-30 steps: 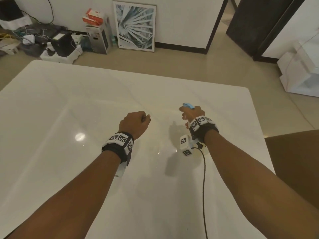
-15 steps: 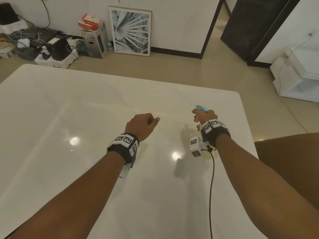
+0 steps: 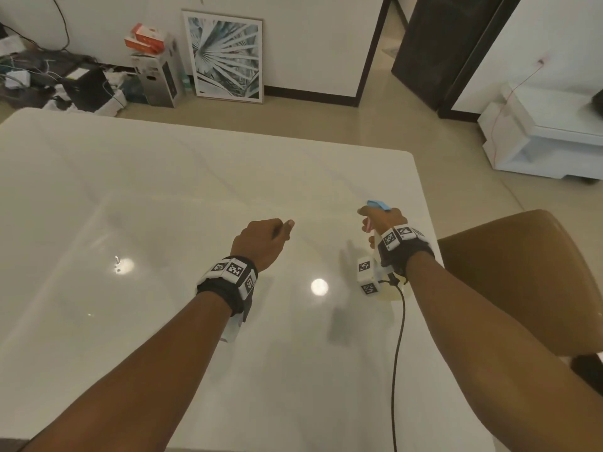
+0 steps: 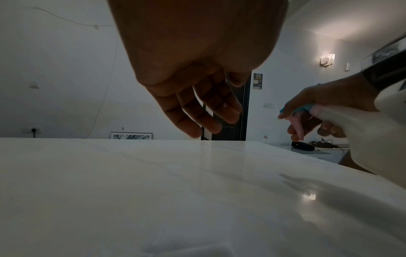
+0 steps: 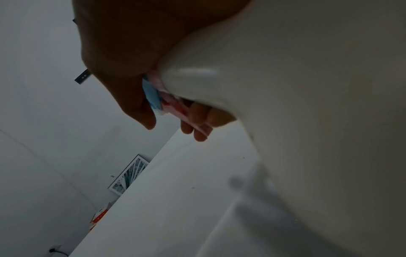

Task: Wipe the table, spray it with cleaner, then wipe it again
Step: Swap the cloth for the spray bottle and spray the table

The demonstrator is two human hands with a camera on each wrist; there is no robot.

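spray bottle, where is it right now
The spray bottle is in the right hand, held above the table near its right edge, beside the empty left hand.

— What stood along the far wall?
— A framed leaf print (image 3: 228, 58) leaned on the white wall, beside a grey carton (image 3: 160, 76) topped with red boxes (image 3: 145, 39) and a tangle of cables (image 3: 39, 73).
— And to the right?
— A dark door (image 3: 447, 47), a low white cabinet (image 3: 541, 138), a brown chair (image 3: 522, 275) on the beige floor (image 3: 359, 128). A wall lamp (image 4: 327, 59) glowed.
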